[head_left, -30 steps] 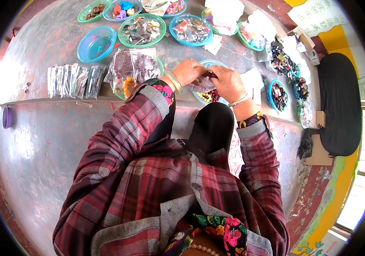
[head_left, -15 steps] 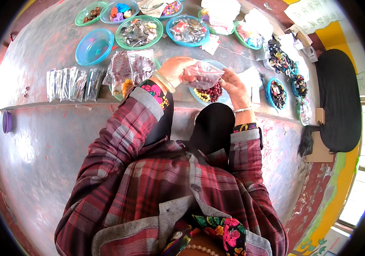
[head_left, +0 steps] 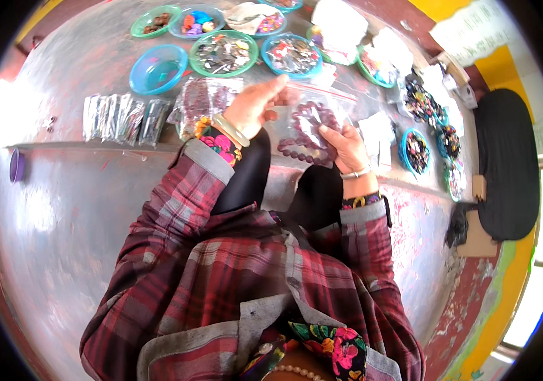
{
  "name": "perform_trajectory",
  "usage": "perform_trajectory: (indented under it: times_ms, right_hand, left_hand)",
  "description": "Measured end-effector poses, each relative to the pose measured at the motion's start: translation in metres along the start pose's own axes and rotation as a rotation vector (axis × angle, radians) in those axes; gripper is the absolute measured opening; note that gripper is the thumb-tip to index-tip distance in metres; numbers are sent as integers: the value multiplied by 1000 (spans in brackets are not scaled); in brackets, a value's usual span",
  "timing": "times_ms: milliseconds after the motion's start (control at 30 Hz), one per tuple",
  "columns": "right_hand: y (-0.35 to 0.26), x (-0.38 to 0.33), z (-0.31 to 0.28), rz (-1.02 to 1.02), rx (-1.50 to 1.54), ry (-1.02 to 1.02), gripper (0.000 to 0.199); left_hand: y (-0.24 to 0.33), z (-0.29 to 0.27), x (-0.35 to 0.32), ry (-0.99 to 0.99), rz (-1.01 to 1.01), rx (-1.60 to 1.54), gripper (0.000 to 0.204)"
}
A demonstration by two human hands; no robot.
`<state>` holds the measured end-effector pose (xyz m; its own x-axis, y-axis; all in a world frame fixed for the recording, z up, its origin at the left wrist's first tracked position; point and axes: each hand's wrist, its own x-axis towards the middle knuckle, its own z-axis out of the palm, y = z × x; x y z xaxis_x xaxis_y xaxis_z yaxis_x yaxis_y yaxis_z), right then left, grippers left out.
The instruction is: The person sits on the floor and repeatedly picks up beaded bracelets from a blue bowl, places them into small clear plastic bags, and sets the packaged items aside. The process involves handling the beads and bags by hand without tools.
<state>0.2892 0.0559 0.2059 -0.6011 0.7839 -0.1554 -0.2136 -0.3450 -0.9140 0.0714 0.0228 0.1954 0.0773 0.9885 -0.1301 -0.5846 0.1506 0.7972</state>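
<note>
A clear zip bag (head_left: pixel 314 130) with dark purple bead strings inside hangs in front of me over the counter's near edge. My right hand (head_left: pixel 349 149) grips its right side, the thumb pressed on the plastic. Beside the bag's upper left side is my left hand (head_left: pixel 255 109), fingers stretched and thumb apart, slightly blurred; nothing shows in it. To the left of that hand lie several more clear bags of purple beads (head_left: pixel 205 100), partly covered by the wrist. The bag largely hides whatever stands behind it.
A blue bowl (head_left: pixel 137 71) and a green bowl of packaged pieces (head_left: pixel 203 52) stand farther back. At the left lies a row of slim clear packets (head_left: pixel 112 119). Blue baskets (head_left: pixel 404 152) of dark items sit at the right, near a black oval board (head_left: pixel 506 165).
The bag has come lower and nearer, turned so its beads face me. My left hand has let go of it and opened. The bead bowl behind is now covered.
</note>
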Motion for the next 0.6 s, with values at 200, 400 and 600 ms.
perform_trajectory:
  times_ms: [200, 400, 600]
  right_hand:
    - [13, -13, 24, -73, -33, 135, 29]
    - [18, -14, 58, -78, -157, 149, 31]
    - [37, 9, 61, -158, -641, 170, 37]
  left_hand:
    - [-39, 10, -48, -407, -86, -187, 43]
    - [-41, 0, -64, -207, -63, -246, 36]
    - [-36, -23, -75, -92, -23, -200, 33]
